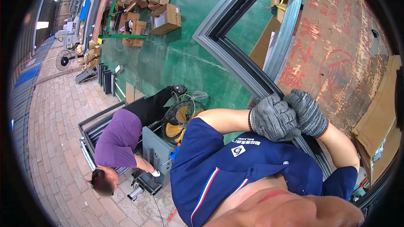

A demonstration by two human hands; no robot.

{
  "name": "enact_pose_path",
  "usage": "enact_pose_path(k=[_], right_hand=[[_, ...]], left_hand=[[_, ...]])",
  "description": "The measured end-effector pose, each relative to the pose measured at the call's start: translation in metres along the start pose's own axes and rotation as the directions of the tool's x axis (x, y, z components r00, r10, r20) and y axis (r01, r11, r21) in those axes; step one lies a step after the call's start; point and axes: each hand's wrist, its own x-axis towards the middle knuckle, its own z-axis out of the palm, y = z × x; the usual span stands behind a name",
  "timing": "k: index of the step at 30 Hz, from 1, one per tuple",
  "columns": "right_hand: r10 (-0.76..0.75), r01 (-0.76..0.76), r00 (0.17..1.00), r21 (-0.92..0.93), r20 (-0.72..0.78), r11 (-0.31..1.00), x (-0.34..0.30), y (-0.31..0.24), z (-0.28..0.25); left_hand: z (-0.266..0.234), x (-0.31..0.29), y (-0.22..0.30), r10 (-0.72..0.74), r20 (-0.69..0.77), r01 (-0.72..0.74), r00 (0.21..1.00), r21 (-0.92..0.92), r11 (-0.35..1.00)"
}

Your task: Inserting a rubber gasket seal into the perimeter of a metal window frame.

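Observation:
A dark grey metal frame (244, 65) with a mitred corner runs diagonally beneath my hands and past my chest. My left hand (274, 118), in a grey knitted glove, is curled closed above its near bar. Pressed against it is my right hand (308, 112), in a matching glove with an orange cuff edge, its fingers also closed. The two hands cover that stretch of the bar. Whatever sits between the fingers is hidden, and I cannot tell whether they grip the bar itself.
A worn wooden board (336, 50) with red markings lies to the right, beside a cardboard sheet (378, 113). At left, a co-worker in a purple shirt (118, 138) bends over a grey machine (155, 151) near a fan (179, 122). Cardboard boxes (166, 19) stand farther back.

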Motion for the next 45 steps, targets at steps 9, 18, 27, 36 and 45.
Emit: enact_pose_path(k=[9,18,27,36,45], right_hand=[[0.279,-0.270,0.959,0.151,-0.046,0.951,-0.041,-0.027,-0.016],[0.106,-0.101,0.994,0.132,-0.028,0.986,-0.050,-0.001,0.000],[0.208,-0.223,0.911,0.001,-0.356,0.975,-0.154,-0.017,-0.020],[0.423,-0.660,0.612,-0.137,-0.668,0.739,-0.374,-0.070,0.051],[0.458,-0.890,0.382,-0.187,-0.803,0.415,-0.661,-0.061,0.080]], left_hand=[[-0.005,-0.010,-0.007,0.062,-0.053,-0.063,0.997,-0.019,0.998],[0.020,-0.039,-0.008,-0.069,0.240,0.072,0.968,-0.003,0.997],[0.019,0.012,-0.059,0.024,-0.185,0.026,0.982,0.263,0.965],[0.003,0.017,-0.150,-0.034,-0.176,0.076,0.984,0.233,0.969],[0.111,0.049,0.051,0.137,0.211,-0.203,0.968,0.336,0.920]])
